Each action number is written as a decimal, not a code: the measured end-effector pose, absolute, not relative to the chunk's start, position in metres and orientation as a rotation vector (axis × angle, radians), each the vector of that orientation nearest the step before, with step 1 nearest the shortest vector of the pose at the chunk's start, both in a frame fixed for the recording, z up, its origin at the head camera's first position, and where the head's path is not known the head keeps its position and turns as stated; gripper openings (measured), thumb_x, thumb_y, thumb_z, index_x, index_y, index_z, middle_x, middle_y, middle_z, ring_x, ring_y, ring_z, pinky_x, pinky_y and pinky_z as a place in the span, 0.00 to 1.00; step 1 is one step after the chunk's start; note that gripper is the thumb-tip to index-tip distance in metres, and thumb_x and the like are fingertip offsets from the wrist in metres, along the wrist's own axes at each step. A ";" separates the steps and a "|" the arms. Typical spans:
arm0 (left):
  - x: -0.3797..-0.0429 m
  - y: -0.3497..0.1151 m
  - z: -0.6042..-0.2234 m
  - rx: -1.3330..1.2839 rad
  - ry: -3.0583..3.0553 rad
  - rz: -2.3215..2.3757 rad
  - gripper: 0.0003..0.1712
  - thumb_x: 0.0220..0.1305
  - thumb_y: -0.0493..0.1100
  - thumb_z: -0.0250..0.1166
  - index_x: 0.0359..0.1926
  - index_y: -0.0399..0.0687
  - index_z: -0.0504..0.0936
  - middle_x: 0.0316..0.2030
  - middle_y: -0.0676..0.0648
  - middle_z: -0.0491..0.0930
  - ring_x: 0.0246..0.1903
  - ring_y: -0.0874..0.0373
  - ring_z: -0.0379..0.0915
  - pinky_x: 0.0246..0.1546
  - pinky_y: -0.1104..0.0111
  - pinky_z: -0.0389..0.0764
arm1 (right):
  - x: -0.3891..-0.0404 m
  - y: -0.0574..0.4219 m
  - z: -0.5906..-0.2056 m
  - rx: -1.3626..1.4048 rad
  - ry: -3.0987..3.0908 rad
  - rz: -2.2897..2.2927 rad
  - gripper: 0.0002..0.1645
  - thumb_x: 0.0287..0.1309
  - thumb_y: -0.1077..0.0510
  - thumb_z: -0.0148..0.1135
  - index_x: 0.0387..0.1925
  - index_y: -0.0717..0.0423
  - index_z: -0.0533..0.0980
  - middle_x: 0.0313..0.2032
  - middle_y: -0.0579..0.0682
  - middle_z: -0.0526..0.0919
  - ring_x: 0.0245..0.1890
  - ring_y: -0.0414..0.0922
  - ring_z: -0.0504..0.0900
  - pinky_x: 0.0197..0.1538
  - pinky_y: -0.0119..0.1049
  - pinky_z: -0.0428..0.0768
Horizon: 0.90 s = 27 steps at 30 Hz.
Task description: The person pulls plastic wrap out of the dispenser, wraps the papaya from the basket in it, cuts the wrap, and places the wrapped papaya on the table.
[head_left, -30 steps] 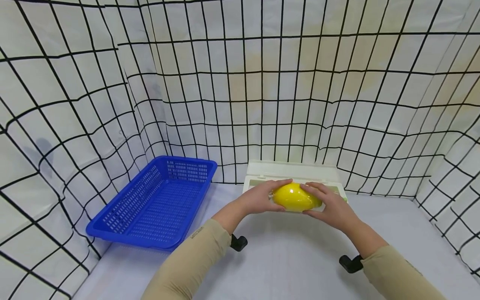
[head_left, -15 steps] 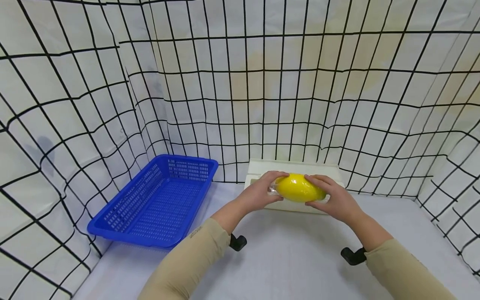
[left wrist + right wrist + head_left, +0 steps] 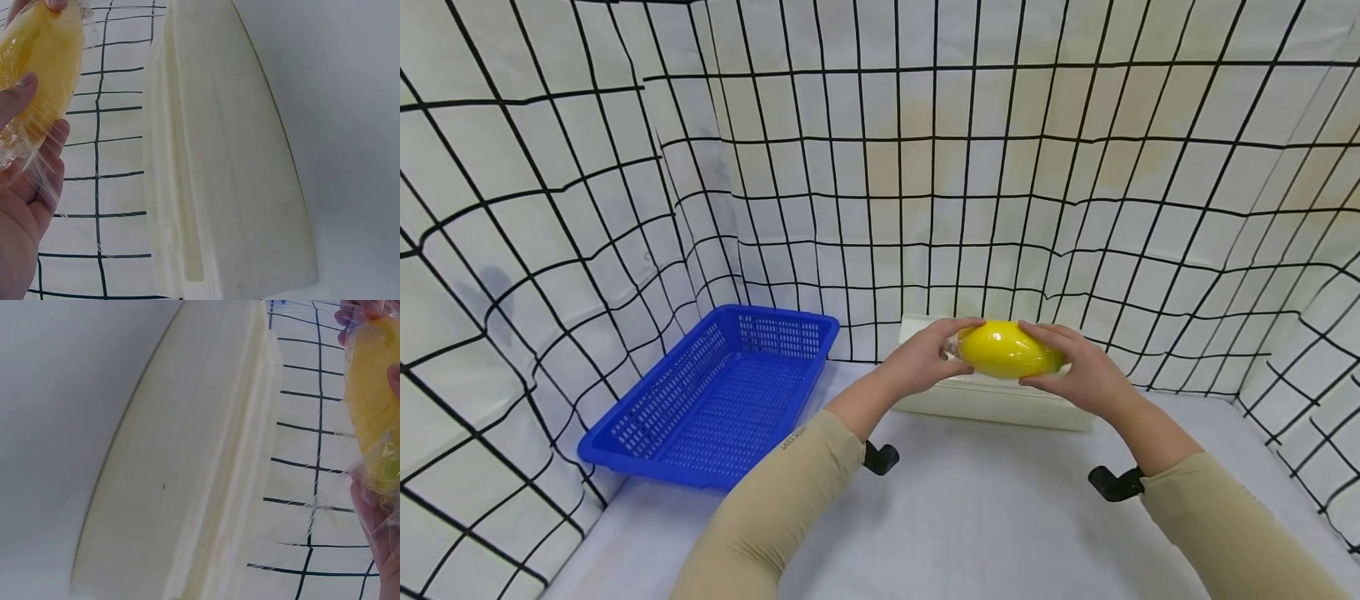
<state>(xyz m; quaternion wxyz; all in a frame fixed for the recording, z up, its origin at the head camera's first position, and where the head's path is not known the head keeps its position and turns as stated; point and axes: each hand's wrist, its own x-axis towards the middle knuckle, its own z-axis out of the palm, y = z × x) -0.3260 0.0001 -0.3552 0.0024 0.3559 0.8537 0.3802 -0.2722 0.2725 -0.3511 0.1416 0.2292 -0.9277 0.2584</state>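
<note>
My left hand [image 3: 919, 360] and right hand [image 3: 1086, 372] grip a film-wrapped yellow object [image 3: 1007, 350] above the white box [image 3: 992, 406], near the back edge of the table [image 3: 977, 500]. Blue basket [image 3: 722, 408]: back-left corner.

Blue rectangular basket [image 3: 722, 404], walls perforated, at eight o'clock in the head view, on a white desk [image 3: 1000, 517] reaching to six o'clock; white black-gridded backdrop [image 3: 953, 167] from nine through twelve to three.

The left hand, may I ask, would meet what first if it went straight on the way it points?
Probably the yellow wrapped object, which the left hand holds at one end; past that, the right hand appears next in line, though depth is hard to judge.
</note>
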 end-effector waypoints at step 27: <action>-0.327 -0.005 -0.293 1.198 2.623 1.277 0.40 0.61 0.49 0.72 0.72 0.71 0.65 0.67 0.60 0.67 0.45 0.57 0.73 0.42 0.68 0.79 | -0.269 0.273 -0.291 0.725 -2.583 0.778 0.45 0.53 0.52 0.76 0.72 0.46 0.66 0.65 0.56 0.73 0.58 0.54 0.73 0.54 0.57 0.78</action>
